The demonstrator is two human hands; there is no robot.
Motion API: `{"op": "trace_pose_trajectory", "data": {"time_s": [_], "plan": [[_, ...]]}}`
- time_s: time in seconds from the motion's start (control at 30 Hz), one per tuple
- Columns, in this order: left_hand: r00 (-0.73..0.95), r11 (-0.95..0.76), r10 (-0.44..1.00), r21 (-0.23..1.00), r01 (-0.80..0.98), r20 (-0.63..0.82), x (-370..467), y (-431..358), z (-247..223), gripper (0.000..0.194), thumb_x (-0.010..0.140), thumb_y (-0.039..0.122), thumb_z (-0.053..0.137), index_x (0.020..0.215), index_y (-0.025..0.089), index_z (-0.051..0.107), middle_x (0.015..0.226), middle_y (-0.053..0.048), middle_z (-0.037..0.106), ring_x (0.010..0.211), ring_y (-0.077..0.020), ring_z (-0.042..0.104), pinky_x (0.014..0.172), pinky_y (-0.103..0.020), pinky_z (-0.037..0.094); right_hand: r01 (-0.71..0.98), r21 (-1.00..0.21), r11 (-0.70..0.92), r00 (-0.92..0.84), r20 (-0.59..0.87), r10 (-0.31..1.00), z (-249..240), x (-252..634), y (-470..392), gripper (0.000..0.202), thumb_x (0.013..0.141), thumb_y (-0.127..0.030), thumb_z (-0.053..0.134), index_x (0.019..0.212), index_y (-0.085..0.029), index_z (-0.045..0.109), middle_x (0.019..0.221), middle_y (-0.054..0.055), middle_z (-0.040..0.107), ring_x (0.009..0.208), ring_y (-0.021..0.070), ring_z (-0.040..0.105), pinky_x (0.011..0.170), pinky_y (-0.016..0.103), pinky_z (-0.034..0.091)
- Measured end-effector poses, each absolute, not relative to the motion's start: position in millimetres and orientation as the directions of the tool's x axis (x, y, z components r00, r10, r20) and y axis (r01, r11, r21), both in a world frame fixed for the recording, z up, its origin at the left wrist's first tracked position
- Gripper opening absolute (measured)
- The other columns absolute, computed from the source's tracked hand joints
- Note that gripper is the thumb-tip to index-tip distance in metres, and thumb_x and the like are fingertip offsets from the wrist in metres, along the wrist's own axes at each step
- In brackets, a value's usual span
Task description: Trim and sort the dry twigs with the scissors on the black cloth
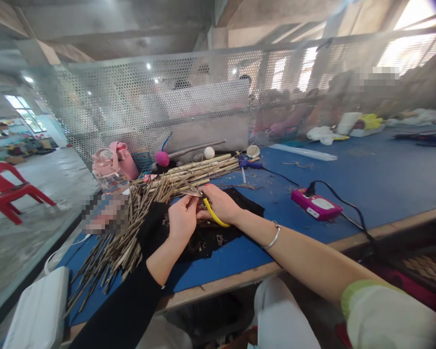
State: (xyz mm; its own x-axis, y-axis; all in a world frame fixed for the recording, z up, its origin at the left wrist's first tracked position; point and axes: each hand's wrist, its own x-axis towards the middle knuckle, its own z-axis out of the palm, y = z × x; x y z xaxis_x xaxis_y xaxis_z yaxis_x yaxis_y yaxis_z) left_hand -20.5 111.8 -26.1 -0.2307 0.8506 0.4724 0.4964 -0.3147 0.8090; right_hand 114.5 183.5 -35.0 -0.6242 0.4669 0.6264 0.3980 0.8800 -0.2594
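Two hands meet above a black cloth (pixel 221 232) on the blue worktop (pixel 366 174). Left hand (pixel 181 218) is closed on a thin dry stalk (pixel 191 193). Right hand (pixel 221 203) grips yellow-handled scissors (pixel 214 215) at the stalk. Loose stalks (pixel 123 232) lie just left.

Stick pile (pixel 131 228) left of cloth (pixel 210 232), charger (pixel 316 204) right.

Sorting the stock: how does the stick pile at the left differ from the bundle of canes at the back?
The stick pile is thin, dark and splayed toward the table edge; the bundle of canes is thicker, paler and lies parallel near the mesh screen. Both rest on the blue table.
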Motion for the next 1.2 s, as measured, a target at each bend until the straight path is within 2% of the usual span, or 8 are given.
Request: {"op": "trace_pose_trajectory", "data": {"time_s": [0.17,0.27,0.4,0.63,0.87,1.2], "plan": [[-0.217,-0.346,0.839,0.796,0.497,0.5,-21,111,-26,0.028,0.085,0.03,0.049,0.099,0.016,0.069,0.091,-0.005,0.072,0.084,-0.0182,0.065,0.079,-0.027,0.046,0.342,-0.322,0.883,-0.567,0.678,0.468,-37,115,186,0.065,0.069,-0.067,0.056,0.105,-0.014,0.053,0.098,0.013,0.061,0.093,0.0254,0.057,0.081,0.036,0.046],[-0.214,-0.347,0.838,0.794,0.5,0.501,-21,111,-26,0.028,0.086,0.029,0.048,0.098,0.015,0.07,0.087,-0.005,0.073,0.08,-0.0174,0.065,0.077,-0.026,0.046,0.345,-0.316,0.884,-0.552,0.693,0.463,-38,116,186,0.062,0.069,-0.065,0.058,0.104,-0.015,0.055,0.098,0.012,0.063,0.091,0.024,0.059,0.079,0.033,0.047],[-0.233,-0.311,0.836,0.777,0.547,0.498,-21,109,-24,0.03,0.086,0.032,0.047,0.085,0.015,0.072,0.077,-0.005,0.072,0.072,-0.0169,0.064,0.071,-0.025,0.045,0.356,-0.307,0.882,-0.571,0.676,0.466,-36,118,185,0.055,0.071,-0.061,0.06,0.101,-0.016,0.057,0.091,0.009,0.065,0.083,0.0212,0.061,0.072,0.028,0.046],[-0.255,-0.268,0.849,0.793,0.548,0.463,-23,110,-25,0.031,0.084,0.034,0.049,0.075,0.015,0.071,0.069,-0.004,0.071,0.065,-0.0154,0.062,0.065,-0.023,0.044,0.364,-0.321,0.874,-0.585,0.652,0.483,-36,119,185,0.044,0.075,-0.053,0.061,0.099,-0.016,0.058,0.089,0.008,0.065,0.081,0.0189,0.06,0.071,0.026,0.045],[-0.249,-0.3,0.857,0.83,0.471,0.451,-25,114,-33,0.033,0.084,0.039,0.049,0.084,0.015,0.071,0.069,-0.002,0.07,0.058,-0.0136,0.06,0.058,-0.022,0.045,0.382,-0.343,0.858,-0.581,0.634,0.511,-37,119,187,0.041,0.078,-0.052,0.058,0.099,-0.016,0.058,0.081,0.006,0.063,0.071,0.0163,0.057,0.065,0.024,0.043],[-0.257,-0.295,0.844,0.807,0.511,0.471,-21,108,-21,0.03,0.084,0.034,0.047,0.074,0.015,0.068,0.065,-0.002,0.067,0.061,-0.0148,0.059,0.06,-0.023,0.044,0.349,-0.419,0.838,-0.606,0.581,0.543,-34,120,185,0.04,0.081,-0.051,0.055,0.1,-0.017,0.057,0.082,0.005,0.063,0.07,0.0148,0.057,0.063,0.023,0.042]]}}
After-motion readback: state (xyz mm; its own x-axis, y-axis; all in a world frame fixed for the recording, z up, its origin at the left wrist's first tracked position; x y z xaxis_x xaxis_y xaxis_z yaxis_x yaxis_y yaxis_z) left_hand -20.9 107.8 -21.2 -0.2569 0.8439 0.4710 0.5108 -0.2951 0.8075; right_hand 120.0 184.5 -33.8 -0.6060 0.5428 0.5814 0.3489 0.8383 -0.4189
